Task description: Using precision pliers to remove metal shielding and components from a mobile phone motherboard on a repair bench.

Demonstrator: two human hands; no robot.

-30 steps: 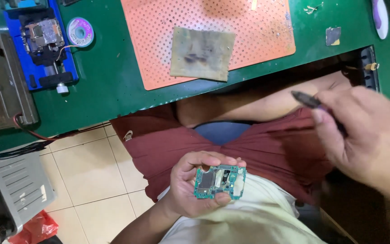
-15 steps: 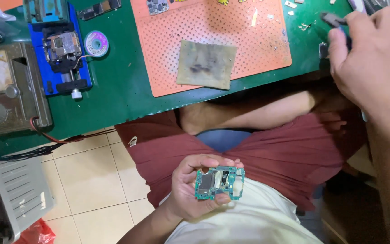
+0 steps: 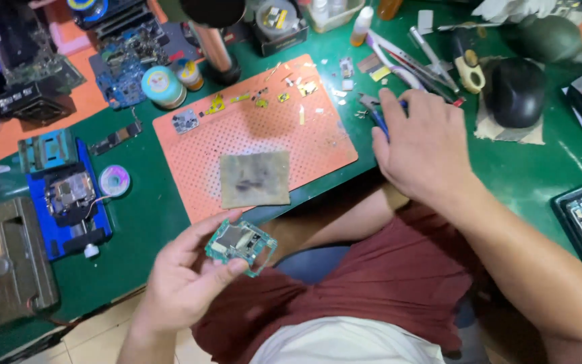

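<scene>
The circuit board (image 3: 241, 244) has come up to the tabletop (image 3: 149, 209) edge, just below the orange mat (image 3: 264, 135), pinched in the left hand (image 3: 186, 283) fingers. The right hand (image 3: 422, 148) now rests right of the mat, fingers curled over blue-handled pliers (image 3: 375, 114).

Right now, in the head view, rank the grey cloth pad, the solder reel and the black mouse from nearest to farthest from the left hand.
1. Grey cloth pad, just above the left hand, on the orange mat.
2. Solder reel, up-left.
3. Black mouse, far right.
</scene>
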